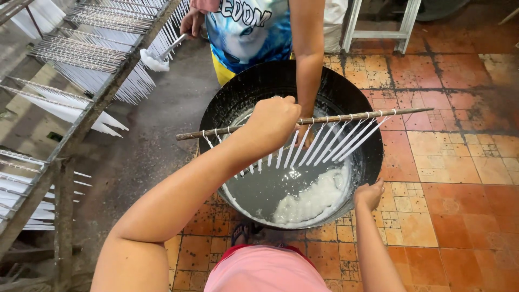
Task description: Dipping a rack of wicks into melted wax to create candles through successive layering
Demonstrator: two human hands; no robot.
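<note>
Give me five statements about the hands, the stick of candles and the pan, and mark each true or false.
1. The left hand grips the wooden stick with white candles hanging from it. True.
2. The stick is held over the rack at the left. False: it is above the black pan.
3. The right hand rests at the pan's rim. True.
4. The pan is empty. False: it holds grey liquid with white lumps.
5. Another person's hand holds a scoop carrying white material. True.
</note>
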